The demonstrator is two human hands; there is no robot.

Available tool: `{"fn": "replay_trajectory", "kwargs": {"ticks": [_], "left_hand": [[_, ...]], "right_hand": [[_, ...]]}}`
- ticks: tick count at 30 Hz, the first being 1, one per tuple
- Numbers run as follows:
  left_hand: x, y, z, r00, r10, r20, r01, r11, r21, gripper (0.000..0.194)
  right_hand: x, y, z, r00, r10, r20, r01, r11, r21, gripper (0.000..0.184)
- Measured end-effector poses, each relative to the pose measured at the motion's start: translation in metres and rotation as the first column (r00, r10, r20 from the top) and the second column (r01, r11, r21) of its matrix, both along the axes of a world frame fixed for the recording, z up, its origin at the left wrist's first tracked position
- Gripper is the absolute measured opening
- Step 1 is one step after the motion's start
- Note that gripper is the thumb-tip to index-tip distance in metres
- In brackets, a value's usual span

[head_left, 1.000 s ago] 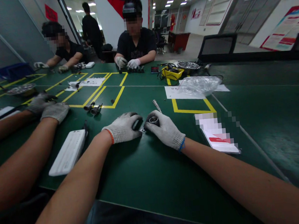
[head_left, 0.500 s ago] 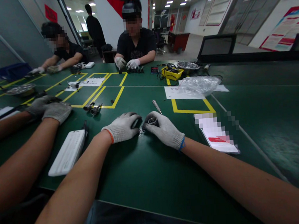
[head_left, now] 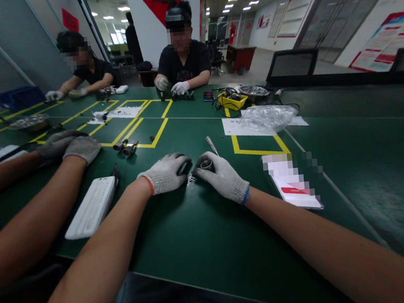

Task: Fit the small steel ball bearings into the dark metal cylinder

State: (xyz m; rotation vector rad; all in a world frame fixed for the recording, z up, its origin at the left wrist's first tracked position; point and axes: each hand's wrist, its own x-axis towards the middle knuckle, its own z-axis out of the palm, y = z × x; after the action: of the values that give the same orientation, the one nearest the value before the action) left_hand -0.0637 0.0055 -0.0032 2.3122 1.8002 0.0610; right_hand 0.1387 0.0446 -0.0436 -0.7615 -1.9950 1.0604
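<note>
at the near middle of the green-topped bench (head_left: 196,246), a bright-rimmed, dark, hollow cylindrical part (head_left: 206,164) sits in the white-gloved right hand (head_left: 222,175), whose fingers and thumb are wrapped about its side with the round rim turned upward. the white-gloved left hand (head_left: 167,174) rests on the bench with its fingers curved and its thumb bent toward the forefinger; whether anything is pinched there, i cannot tell. between the two hands lies a small cluster of shiny silver rings (head_left: 190,177). just beyond the right hand is a slender silver metal tool (head_left: 212,145), and farther left lie two dark, cone-shaped parts (head_left: 130,149).

the cylindrical part looks stiff and fairly light, probably metal, and its smooth side might turn under gloved fingers; the outer wall seems the place to take hold, leaving the rim free. the rings are likely hard, very light and apt to skid, so a fingertip pinch at the edges would suit them.
</note>
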Motion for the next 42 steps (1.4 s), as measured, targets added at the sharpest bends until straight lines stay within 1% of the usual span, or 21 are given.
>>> {"fn": "replay_trajectory", "kwargs": {"ticks": [8,18,24,29,36,40,42], "left_hand": [[-0.0001,0.0002,-0.0031,1.0,0.0,-0.013,0.001,1.0,0.021,0.062],[0.0005,-0.001,-0.0019,1.0,-0.007,-0.019,0.008,0.999,0.035,0.058],[0.0004,-0.0009,-0.0012,1.0,0.0,-0.022,0.0,1.0,0.019,0.06],[-0.0004,-0.0012,-0.0015,1.0,-0.023,-0.016,0.023,0.999,0.028,0.059],[-0.0018,-0.0007,-0.0026,1.0,-0.019,-0.011,0.02,0.999,0.038,0.057],[-0.0004,-0.0019,-0.0022,1.0,0.02,0.005,-0.02,0.999,0.025,0.062],[0.001,-0.0028,-0.0027,0.999,0.043,-0.002,-0.043,0.998,0.047,0.064]], "right_hand": [[0.0,0.0006,0.0001,1.0,0.004,0.009,-0.004,1.0,0.007,0.012],[0.0009,-0.0005,0.003,0.999,0.035,0.021,-0.034,0.999,-0.018,0.012],[0.0008,-0.0014,0.0047,0.998,0.036,0.044,-0.035,0.999,-0.02,0.01],[-0.0004,-0.0009,0.0023,1.0,-0.008,0.022,0.008,1.0,-0.004,0.009],[-0.001,-0.001,0.001,0.997,-0.072,-0.002,0.072,0.997,-0.007,0.01],[-0.0015,-0.0005,0.0011,0.994,-0.109,-0.025,0.109,0.994,0.02,0.01],[-0.002,0.0,0.0008,0.992,-0.124,-0.022,0.124,0.992,0.018,0.011]]}}
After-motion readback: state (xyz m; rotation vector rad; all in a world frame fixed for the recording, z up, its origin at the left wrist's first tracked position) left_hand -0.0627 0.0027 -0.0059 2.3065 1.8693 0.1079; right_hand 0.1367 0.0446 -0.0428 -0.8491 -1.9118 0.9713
